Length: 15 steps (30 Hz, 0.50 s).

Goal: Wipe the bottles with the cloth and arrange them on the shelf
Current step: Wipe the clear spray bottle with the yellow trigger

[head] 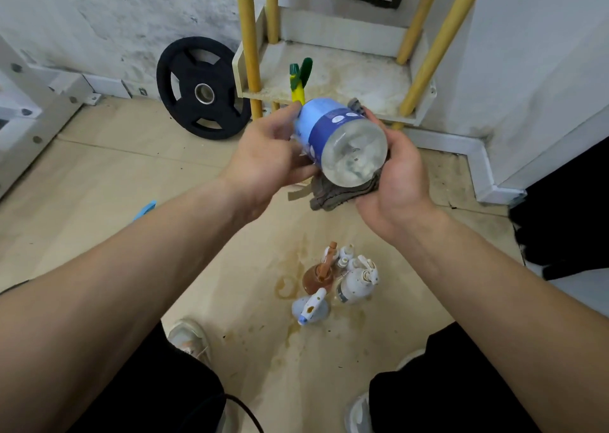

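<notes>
Just near of the shelf's (346,80) bottom board, one bottle (329,129) lies tilted, base toward the camera. The left hand (263,159) is curled round its label, and the right hand (395,175) cups it through the one cloth (333,195). A careless twist could slip it from that grip onto the floor bottles (333,281) standing nearer — about five, too tightly clustered to count surely.

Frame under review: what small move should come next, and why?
Probably the left hand twists the bottle against the cloth: the right hand cups the cloth under its base end, and the bottle lies on its side, not yet on the shelf.
</notes>
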Motion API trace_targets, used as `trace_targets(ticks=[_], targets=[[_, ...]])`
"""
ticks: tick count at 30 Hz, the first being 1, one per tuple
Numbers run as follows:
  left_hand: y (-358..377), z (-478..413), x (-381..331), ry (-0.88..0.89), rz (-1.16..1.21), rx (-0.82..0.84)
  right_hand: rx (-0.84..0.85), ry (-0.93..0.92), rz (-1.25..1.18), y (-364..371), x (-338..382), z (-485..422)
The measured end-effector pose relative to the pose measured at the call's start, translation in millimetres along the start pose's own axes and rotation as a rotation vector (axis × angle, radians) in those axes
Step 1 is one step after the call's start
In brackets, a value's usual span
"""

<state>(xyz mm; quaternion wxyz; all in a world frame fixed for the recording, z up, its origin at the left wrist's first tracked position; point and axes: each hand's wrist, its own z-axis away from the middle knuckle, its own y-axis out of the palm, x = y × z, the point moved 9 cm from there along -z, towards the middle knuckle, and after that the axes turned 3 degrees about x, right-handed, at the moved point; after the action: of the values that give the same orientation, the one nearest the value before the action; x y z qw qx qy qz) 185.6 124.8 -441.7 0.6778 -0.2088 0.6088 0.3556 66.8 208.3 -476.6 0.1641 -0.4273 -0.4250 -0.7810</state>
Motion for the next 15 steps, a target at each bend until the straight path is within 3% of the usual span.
trace_targets(ticks=[5,8,11,15], targets=[[14,3,-7,0.272,-0.828,0.186,0.037,0.083,-0.058,-2,2,7],[8,0,-14,0.371,-1.188,0.029,0.036,0.123,-0.082,-2,-3,9],[17,1,-23,0.571,-1.228,0.079,0.032,0.178,-0.132,-2,-11,12],[19,-7,-20,0.594,-1.221,0.177,0.008,0.207,-0.157,-7,-15,15]])
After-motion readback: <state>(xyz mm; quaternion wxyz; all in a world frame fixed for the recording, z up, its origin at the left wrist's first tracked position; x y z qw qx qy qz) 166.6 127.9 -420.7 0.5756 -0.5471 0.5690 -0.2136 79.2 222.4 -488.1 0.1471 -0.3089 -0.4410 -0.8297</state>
